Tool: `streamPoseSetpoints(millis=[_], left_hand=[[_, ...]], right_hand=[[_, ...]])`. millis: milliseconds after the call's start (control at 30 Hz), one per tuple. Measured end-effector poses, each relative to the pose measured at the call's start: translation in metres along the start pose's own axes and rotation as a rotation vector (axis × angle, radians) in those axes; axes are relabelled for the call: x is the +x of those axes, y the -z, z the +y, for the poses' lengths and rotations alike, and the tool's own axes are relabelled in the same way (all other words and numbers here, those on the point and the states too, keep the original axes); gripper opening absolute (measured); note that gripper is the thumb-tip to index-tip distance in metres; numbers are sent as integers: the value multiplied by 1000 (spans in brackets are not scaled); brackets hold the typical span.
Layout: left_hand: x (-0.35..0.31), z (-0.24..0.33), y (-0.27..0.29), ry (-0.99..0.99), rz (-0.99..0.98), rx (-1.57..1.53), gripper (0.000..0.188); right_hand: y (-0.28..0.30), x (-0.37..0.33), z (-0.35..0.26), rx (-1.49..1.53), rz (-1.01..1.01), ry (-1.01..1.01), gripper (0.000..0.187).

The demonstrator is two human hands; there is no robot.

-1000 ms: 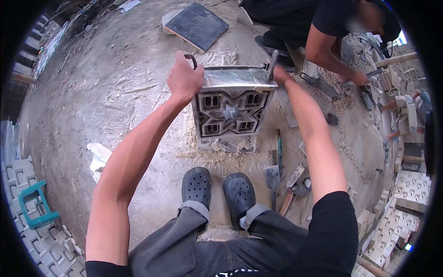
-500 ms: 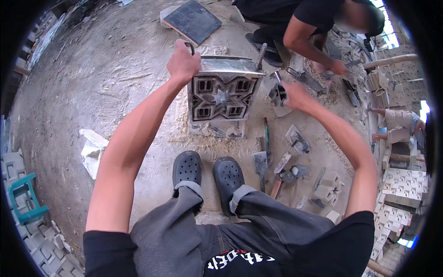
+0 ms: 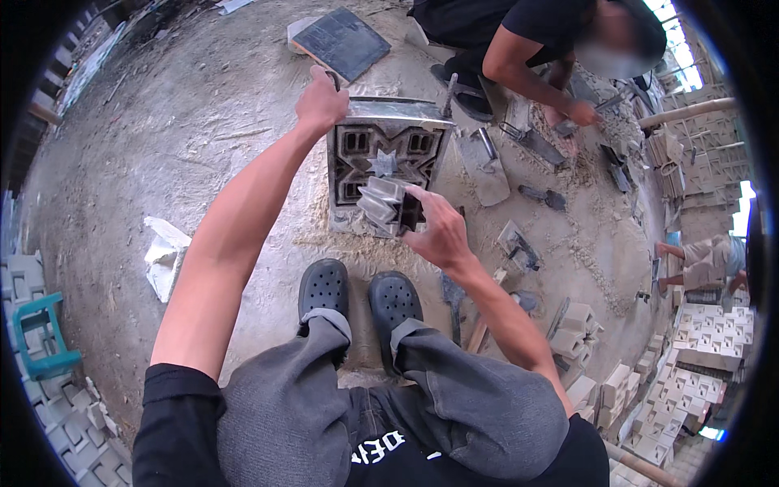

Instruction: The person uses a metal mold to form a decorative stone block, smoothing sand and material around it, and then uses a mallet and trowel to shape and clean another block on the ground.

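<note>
A square metal mould (image 3: 434, 162) with a star-and-slot pattern stands tilted up in front of my feet. My left hand (image 3: 322, 105) is closed round a dark handle at its upper left corner. A second upright handle (image 3: 450, 93) rises from the mould's upper right corner, with no hand on it. My right hand (image 3: 441, 231) grips a star-shaped metal core (image 3: 380, 201), fluted along its sides, just in front of the mould's lower part. The core overlaps the lower right pattern in view; whether it touches the mould I cannot tell.
A dark square board (image 3: 341, 42) lies beyond the mould. Rightward are a flat trowel (image 3: 484, 170), a float (image 3: 519, 247) and other hand tools on dusty ground. A co-worker (image 3: 540, 49) crouches at the far right. Patterned blocks (image 3: 714, 333) are stacked right; a teal stool (image 3: 45, 337) stands left.
My right hand has moved left and nearer to me from beside the trowel, carrying the star-shaped core to the front of the mould. My left hand stays on the handle.
</note>
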State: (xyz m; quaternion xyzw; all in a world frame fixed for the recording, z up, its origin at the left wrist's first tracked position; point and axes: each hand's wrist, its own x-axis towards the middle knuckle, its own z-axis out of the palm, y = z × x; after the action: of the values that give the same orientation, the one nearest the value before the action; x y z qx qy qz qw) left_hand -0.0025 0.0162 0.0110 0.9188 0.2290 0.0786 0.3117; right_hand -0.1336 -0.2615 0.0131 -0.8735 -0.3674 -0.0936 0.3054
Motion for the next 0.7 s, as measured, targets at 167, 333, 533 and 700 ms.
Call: streamPoseSetpoints(millis=[167,333,533,700], left_hand=[[6,0,-3,16,-16,29,54],[8,2,-5,-3,-19,6,53],[12,2,-5,17,-23,12,54],[10,0,-4,-9,-2,11,56]], right_hand=[[-8,21,-2,78,63,-116,86],[-9,20,12,49,124,-119,87],[-25,3,20,40,211,-191,85],[-37,4,3,-57,192,-274,80]])
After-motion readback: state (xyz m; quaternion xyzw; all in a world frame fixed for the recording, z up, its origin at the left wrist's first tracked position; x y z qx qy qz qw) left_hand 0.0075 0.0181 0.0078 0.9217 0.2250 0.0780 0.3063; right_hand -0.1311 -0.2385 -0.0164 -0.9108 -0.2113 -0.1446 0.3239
